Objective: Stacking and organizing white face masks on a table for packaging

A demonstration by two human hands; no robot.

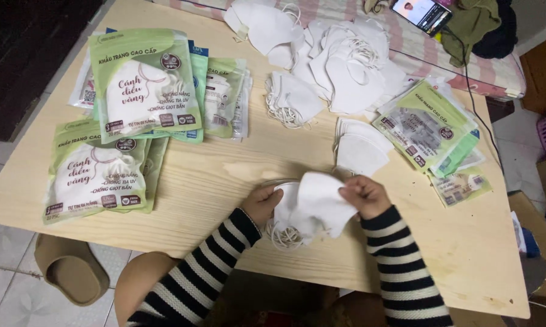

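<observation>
My left hand and my right hand both grip a small stack of white face masks just above the near part of the wooden table. The masks' elastic ear loops hang below the stack. My right fingers pinch the top mask's upper right corner. My left hand holds the stack's left edge. Both sleeves are black-and-white striped.
Filled green mask packets lie stacked at the left, more nearer me. Loose white masks pile at the back, small stacks in the middle. Empty green packets lie right. A phone rests behind. A slipper sits on the floor.
</observation>
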